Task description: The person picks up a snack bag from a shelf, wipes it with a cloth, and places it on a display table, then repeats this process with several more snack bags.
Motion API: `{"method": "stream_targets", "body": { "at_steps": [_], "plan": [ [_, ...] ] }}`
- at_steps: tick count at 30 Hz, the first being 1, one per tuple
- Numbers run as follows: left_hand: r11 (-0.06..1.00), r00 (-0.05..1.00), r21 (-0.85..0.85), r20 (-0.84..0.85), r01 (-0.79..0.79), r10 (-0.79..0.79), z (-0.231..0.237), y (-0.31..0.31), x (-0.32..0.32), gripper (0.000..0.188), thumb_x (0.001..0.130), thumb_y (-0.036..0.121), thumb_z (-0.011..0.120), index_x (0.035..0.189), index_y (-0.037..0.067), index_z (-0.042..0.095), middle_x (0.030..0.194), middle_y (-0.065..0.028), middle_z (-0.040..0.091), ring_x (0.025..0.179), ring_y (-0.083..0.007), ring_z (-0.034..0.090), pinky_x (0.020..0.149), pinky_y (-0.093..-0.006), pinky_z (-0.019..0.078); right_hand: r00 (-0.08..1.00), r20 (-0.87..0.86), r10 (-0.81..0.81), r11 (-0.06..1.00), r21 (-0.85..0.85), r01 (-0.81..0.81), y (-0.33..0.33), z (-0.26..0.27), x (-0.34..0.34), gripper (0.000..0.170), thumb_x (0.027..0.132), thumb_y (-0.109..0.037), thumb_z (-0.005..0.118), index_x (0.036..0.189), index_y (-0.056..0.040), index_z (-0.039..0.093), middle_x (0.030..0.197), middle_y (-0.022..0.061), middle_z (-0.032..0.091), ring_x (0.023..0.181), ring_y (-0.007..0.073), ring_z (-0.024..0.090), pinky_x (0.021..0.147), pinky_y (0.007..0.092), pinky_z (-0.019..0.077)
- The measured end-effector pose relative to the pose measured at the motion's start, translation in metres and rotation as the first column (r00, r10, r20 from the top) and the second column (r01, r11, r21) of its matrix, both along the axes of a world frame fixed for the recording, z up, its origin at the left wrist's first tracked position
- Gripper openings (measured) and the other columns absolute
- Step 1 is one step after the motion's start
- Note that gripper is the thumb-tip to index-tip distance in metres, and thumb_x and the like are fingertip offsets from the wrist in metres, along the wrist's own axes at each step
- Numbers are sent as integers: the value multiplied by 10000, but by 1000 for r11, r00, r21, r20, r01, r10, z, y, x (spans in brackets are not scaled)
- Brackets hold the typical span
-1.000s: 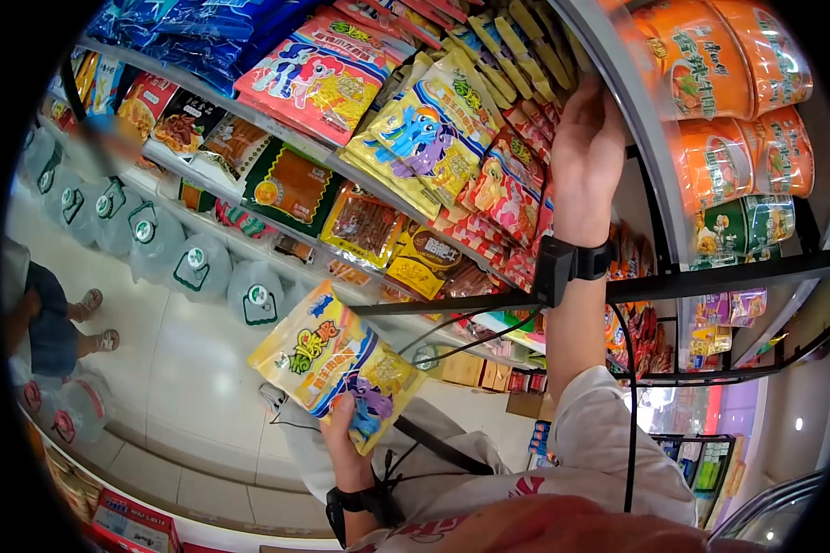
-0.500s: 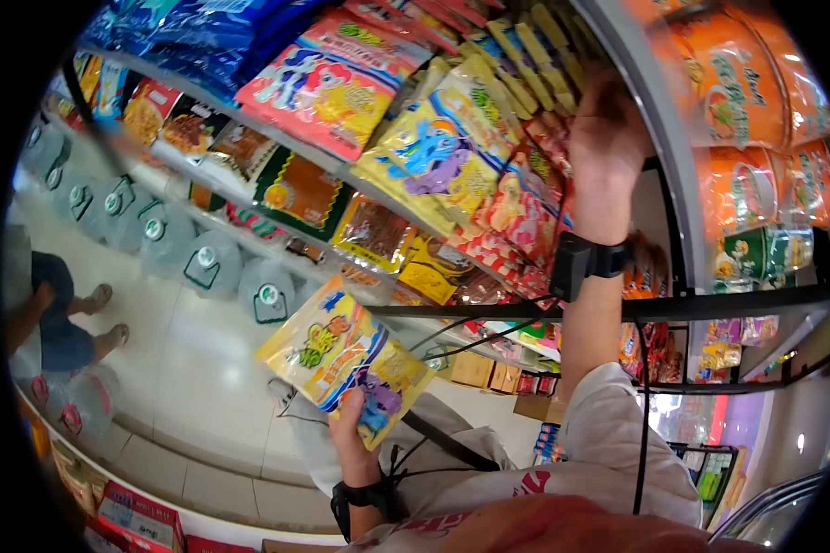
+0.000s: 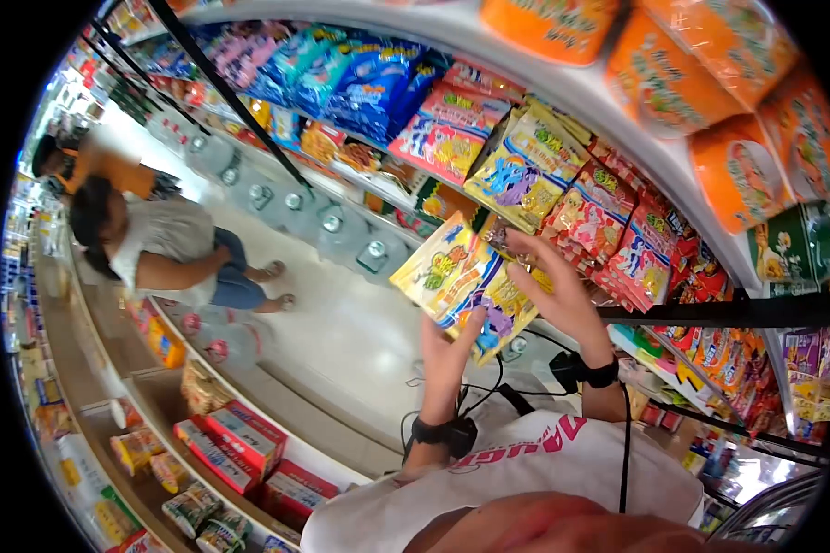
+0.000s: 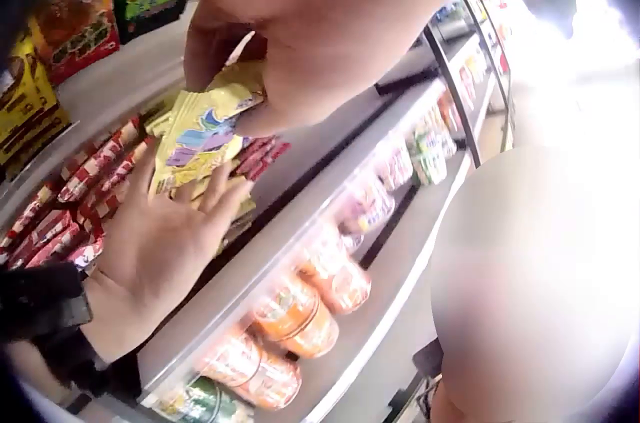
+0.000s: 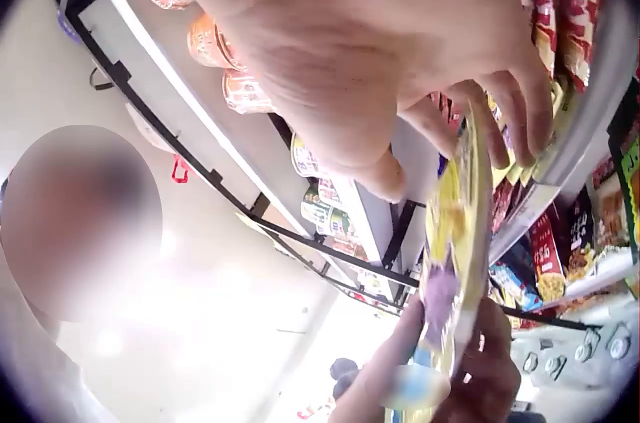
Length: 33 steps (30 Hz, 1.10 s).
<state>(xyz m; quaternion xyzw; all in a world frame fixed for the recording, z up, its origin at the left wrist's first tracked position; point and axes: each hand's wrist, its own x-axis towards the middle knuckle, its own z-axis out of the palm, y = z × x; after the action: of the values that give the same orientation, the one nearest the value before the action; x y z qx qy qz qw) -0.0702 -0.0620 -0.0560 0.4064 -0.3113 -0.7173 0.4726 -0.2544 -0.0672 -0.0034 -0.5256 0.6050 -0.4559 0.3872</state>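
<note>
A yellow snack bag with cartoon ponies is held up in front of the body. My left hand grips its lower edge, thumb across the printed front and fingers behind. At the bag's right side is my right hand, its fingers reaching along the back edge. In the right wrist view the right hand has its thumb apart from the bag, which appears edge-on. The left wrist view has the right fingers spread against the bag.
Matching yellow bags and red bags stand on the shelf ahead. Orange noodle tubs sit at the right. Large water bottles line the floor. A person stands in the aisle at left, beside a low shelf with red boxes.
My right hand has come down from the shelf to the bag. My left hand has raised the bag and moved it to the right. The head view has swung left, bringing the aisle into sight.
</note>
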Motion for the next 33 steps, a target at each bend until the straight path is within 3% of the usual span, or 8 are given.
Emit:
{"method": "stream_targets", "body": {
  "at_steps": [6, 12, 17, 20, 21, 28, 31, 33],
  "plan": [
    [906, 956, -318, 182, 280, -231, 57, -52, -9, 672, 874, 147, 792, 1411, -31, 430, 1239, -92, 639, 1101, -162, 630, 925, -330, 527, 891, 450, -52, 998, -18, 67, 14, 9, -9, 546, 991, -88, 610, 1477, 2, 378, 1326, 155, 584, 1157, 169, 593, 974, 291, 479],
    [887, 939, -422, 342, 186, -34, 80, -96, -35, 843, 860, 256, 813, 1482, -33, 324, 1315, -196, 541, 1072, -230, 628, 815, -306, 555, 813, 486, -320, 830, -270, 488, -10, 5, -15, 584, 1006, -93, 600, 1508, -8, 315, 1329, 168, 565, 1158, 192, 588, 980, 303, 483],
    [489, 769, -743, 606, 457, 203, 68, -104, -54, 466, 912, 128, 699, 1344, 22, 560, 1373, -162, 550, 1245, -308, 558, 987, -391, 492, 900, 366, -238, 929, -185, 321, -33, 6, -31, 726, 912, -88, 701, 1521, -22, 311, 1225, 195, 594, 1178, 248, 575, 1011, 378, 470],
    [309, 749, -745, 649, 590, 133, 56, -105, -72, 423, 949, 123, 638, 1350, 24, 553, 1447, -207, 500, 1326, -368, 494, 1047, -407, 454, 773, -362, -521, 828, -434, 355, -41, -7, -36, 737, 845, -92, 738, 1488, -24, 385, 1159, 192, 598, 1087, 343, 590, 963, 459, 471],
    [390, 725, -684, 686, 616, 58, 52, -100, -77, 399, 966, 124, 595, 1343, -2, 555, 1486, -218, 466, 1385, -408, 424, 1115, -455, 386, 745, -390, -542, 820, -441, 366, -40, -3, -36, 699, 793, -110, 757, 1427, -17, 476, 1169, 199, 566, 1078, 413, 543, 942, 507, 444],
    [255, 654, -696, 718, 671, 237, 40, -117, -86, 410, 956, 134, 607, 1333, -18, 555, 1462, -227, 480, 1417, -440, 363, 1149, -487, 341, 619, -504, -602, 779, -540, 318, -32, 7, -39, 499, 828, -150, 736, 1296, -44, 599, 1363, 166, 511, 1247, 393, 485, 1060, 527, 384],
    [223, 677, -739, 672, 636, 300, 48, -110, -76, 410, 956, 135, 619, 1325, -31, 551, 1443, -235, 491, 1330, -414, 482, 1095, -447, 411, 645, -618, -449, 876, -446, 183, -30, -3, -39, 429, 852, -145, 712, 1260, -46, 624, 1394, 159, 510, 1304, 362, 472, 1134, 554, 316],
    [346, 682, -687, 714, 638, 160, 57, -96, -60, 404, 961, 138, 619, 1321, -31, 552, 1418, -239, 508, 1221, -375, 568, 1014, -415, 465, 631, -620, -465, 867, -461, 186, -28, -11, -38, 393, 866, -143, 700, 1241, -45, 635, 1386, 161, 519, 1314, 348, 475, 1163, 573, 267]
  ]
}}
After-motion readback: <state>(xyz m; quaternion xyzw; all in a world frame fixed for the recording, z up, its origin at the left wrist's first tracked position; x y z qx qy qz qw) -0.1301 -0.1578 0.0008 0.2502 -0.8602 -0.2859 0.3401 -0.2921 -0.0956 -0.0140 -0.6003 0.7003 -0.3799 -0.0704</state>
